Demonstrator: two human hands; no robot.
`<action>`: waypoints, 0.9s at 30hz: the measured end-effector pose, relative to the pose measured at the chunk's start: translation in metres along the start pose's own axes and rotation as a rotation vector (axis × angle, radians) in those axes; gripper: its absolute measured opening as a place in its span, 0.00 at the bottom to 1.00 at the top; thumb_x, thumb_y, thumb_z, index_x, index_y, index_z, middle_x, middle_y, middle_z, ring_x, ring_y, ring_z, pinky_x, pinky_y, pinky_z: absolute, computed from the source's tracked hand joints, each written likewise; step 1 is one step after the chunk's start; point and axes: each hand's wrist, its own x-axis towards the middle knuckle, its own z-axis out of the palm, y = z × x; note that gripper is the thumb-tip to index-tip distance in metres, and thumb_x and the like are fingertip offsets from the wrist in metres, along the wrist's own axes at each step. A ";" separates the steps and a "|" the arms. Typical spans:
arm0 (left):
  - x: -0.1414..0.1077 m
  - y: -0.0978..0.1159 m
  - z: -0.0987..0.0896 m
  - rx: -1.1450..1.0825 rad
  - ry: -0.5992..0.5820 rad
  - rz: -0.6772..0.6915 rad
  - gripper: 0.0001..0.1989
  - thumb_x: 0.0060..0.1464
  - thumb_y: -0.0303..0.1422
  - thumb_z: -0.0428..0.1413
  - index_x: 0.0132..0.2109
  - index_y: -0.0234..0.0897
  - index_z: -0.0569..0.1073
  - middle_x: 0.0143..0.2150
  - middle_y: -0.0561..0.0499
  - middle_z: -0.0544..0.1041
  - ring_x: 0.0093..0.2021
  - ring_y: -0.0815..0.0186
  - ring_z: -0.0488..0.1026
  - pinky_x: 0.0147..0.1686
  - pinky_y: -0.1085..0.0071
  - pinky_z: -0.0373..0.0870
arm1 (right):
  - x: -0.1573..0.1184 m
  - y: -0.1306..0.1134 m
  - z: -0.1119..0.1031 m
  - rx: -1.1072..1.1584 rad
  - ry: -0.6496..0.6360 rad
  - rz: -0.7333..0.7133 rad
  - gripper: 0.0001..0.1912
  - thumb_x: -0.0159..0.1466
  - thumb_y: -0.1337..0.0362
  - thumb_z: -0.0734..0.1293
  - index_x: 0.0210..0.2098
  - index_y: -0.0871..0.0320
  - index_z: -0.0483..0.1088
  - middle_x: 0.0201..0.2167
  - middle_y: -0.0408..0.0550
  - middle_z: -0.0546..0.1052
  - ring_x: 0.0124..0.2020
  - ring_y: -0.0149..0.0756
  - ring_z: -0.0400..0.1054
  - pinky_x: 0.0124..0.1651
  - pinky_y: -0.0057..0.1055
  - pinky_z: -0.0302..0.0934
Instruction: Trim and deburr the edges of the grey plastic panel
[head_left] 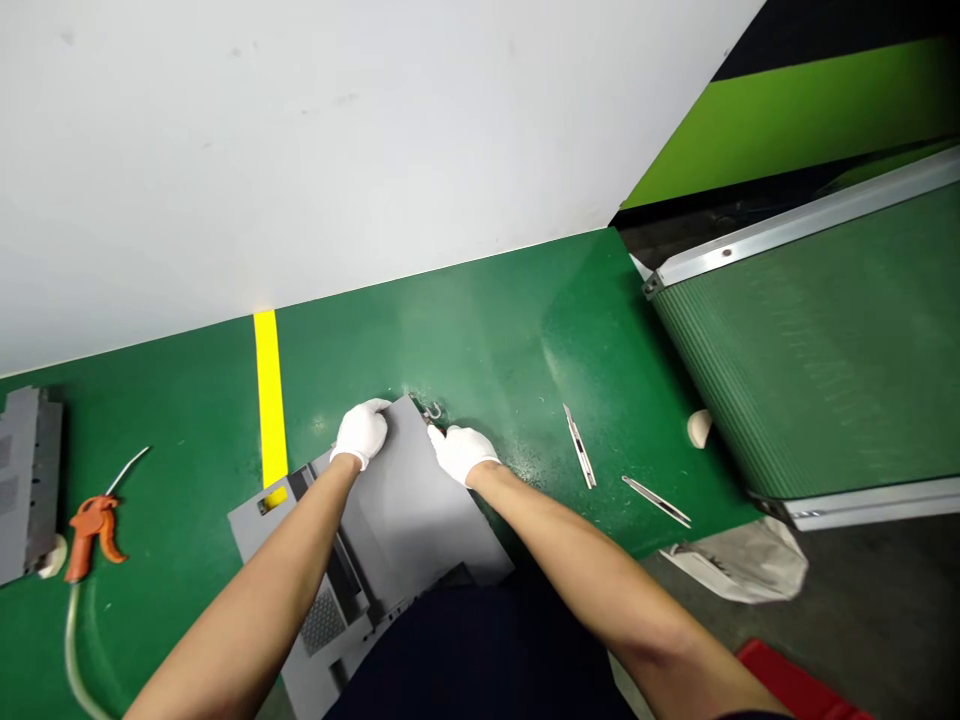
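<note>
The left grip [362, 431] lay curled on the far corner of the grey panel [397, 510] on the bench [487, 330], while the right grip [460, 452] pinched a small tool [432, 413], mostly hidden, at the panel's edge.

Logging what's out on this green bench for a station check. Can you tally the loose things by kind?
Grey plastic panels: 2 (one under both hands, one at the left edge)
Tweezers: 2
Orange air blow gun: 1
Small metal tool at the right hand: 1
Total: 6
</note>
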 end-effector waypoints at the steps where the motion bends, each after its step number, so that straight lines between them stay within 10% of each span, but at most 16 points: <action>1: 0.004 0.005 -0.001 0.030 0.031 0.037 0.24 0.58 0.23 0.45 0.54 0.34 0.80 0.56 0.44 0.79 0.59 0.55 0.73 0.63 0.65 0.66 | 0.000 0.000 0.001 -0.003 0.012 0.004 0.43 0.72 0.40 0.42 0.54 0.67 0.71 0.50 0.65 0.73 0.57 0.42 0.71 0.65 0.38 0.63; 4: 0.019 0.034 -0.004 0.106 0.094 0.270 0.21 0.66 0.33 0.45 0.57 0.36 0.78 0.60 0.44 0.77 0.60 0.55 0.73 0.63 0.65 0.65 | -0.001 -0.002 0.002 -0.013 0.044 0.016 0.41 0.72 0.40 0.43 0.52 0.65 0.73 0.47 0.63 0.74 0.55 0.44 0.72 0.63 0.42 0.65; 8: 0.041 0.075 -0.003 0.411 -0.349 0.567 0.22 0.63 0.51 0.52 0.48 0.43 0.82 0.54 0.46 0.80 0.51 0.56 0.76 0.50 0.67 0.69 | -0.004 -0.004 0.002 -0.014 0.066 0.029 0.40 0.72 0.41 0.43 0.52 0.63 0.73 0.47 0.62 0.75 0.53 0.48 0.72 0.59 0.47 0.66; 11: 0.054 0.091 0.004 0.550 -0.588 0.564 0.23 0.54 0.57 0.58 0.40 0.44 0.83 0.41 0.47 0.82 0.38 0.60 0.75 0.37 0.69 0.66 | -0.005 -0.006 0.000 -0.002 0.059 0.041 0.40 0.72 0.41 0.43 0.53 0.64 0.72 0.47 0.63 0.75 0.53 0.48 0.72 0.59 0.46 0.67; 20: 0.075 0.121 0.027 0.757 -0.785 0.590 0.21 0.51 0.47 0.60 0.20 0.35 0.75 0.18 0.49 0.69 0.23 0.69 0.59 0.29 0.68 0.58 | -0.009 -0.018 -0.009 0.031 0.000 0.061 0.39 0.73 0.45 0.43 0.51 0.63 0.76 0.46 0.62 0.75 0.55 0.49 0.72 0.60 0.47 0.66; 27: 0.044 0.091 0.010 0.611 -0.492 0.832 0.19 0.62 0.45 0.56 0.32 0.35 0.80 0.40 0.44 0.78 0.35 0.64 0.70 0.36 0.68 0.61 | 0.000 -0.003 0.004 0.001 0.070 -0.002 0.41 0.72 0.41 0.41 0.52 0.64 0.73 0.47 0.63 0.74 0.53 0.47 0.72 0.59 0.45 0.67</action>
